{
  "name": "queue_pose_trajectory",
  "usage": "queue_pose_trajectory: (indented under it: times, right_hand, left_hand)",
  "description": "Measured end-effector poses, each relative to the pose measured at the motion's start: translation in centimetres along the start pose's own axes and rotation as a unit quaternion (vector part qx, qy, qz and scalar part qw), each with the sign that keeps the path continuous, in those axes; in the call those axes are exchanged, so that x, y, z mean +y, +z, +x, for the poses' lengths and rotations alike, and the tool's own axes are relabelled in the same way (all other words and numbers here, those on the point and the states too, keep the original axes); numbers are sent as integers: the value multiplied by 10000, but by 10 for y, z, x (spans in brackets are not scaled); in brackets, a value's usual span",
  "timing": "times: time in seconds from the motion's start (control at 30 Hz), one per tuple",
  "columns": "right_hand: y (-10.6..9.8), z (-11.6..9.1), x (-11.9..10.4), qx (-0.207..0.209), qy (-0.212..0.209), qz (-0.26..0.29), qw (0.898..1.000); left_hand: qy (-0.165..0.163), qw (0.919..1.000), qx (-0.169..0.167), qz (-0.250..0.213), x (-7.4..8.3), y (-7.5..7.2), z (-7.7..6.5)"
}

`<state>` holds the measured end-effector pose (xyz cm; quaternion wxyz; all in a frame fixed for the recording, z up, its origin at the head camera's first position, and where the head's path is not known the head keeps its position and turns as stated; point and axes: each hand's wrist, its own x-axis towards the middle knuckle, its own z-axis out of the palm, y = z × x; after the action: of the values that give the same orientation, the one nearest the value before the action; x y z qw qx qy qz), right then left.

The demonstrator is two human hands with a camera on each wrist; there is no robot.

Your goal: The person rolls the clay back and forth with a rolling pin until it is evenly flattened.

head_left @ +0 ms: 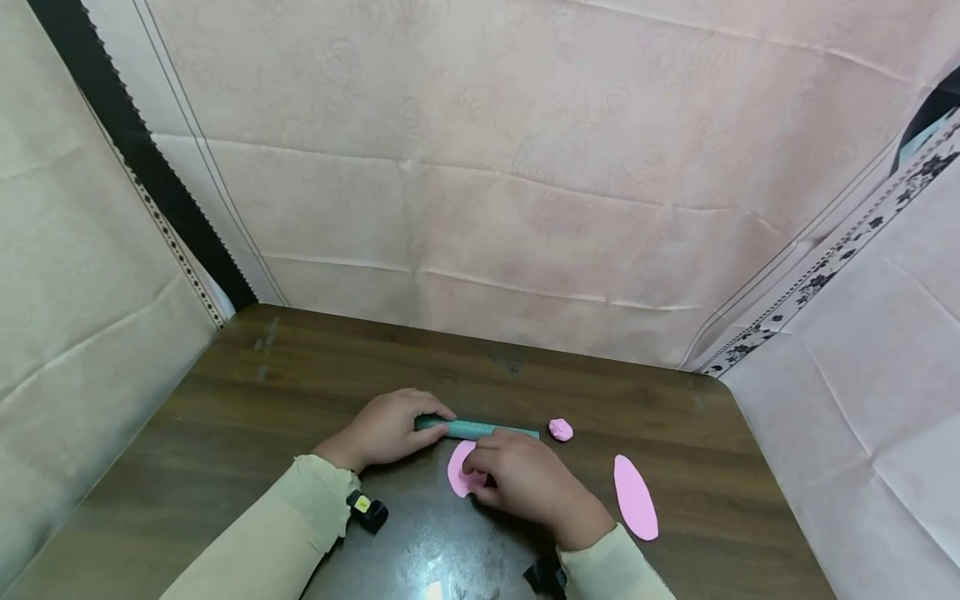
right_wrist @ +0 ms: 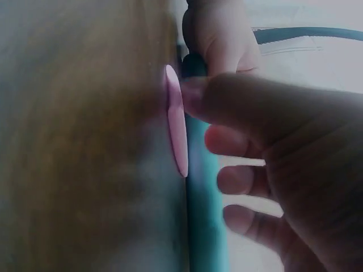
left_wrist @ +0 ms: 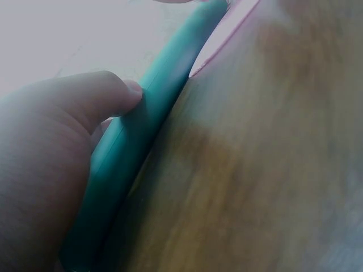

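A teal rod [head_left: 472, 429] lies crosswise on the table. My left hand [head_left: 390, 429] grips its left end, with the thumb [left_wrist: 127, 96] along the near side and the fingers on the far side. Just in front of the rod is a flat, rounded pink clay piece [head_left: 459, 471]. My right hand [head_left: 525, 477] has curled fingers at that piece's right edge and pinches it; the right thumb [right_wrist: 195, 96] touches its surface in the right wrist view. The other right fingertips [right_wrist: 235, 180] sit beside the rod, and the hand hides part of the clay.
A small crumpled pink clay lump [head_left: 561, 430] sits past the rod's right end. Farther right lies a flat pink oval [head_left: 636, 498]. The brown wooden table [head_left: 225, 442] is enclosed by pale cloth [head_left: 487, 192] at the back and both sides.
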<state>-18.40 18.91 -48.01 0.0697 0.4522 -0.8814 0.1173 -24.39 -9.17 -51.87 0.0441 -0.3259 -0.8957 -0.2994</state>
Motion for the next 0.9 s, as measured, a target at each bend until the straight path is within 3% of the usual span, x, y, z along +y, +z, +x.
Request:
queue_pose_trajectory:
  times: [0.5,0.7,0.9]
  right_hand:
    - [-4,-3,7,-162,71,308,9994]
    - [-5,-3,6,209,-133,176,9995]
    - [1,2,2,86,-162,171,9997]
  left_hand:
    - [21,10000,-8,4,1,-1,1]
    - [3,10000,-32,-15,2,-2,2]
    - [21,10000,-33,-15,2,-3,1]
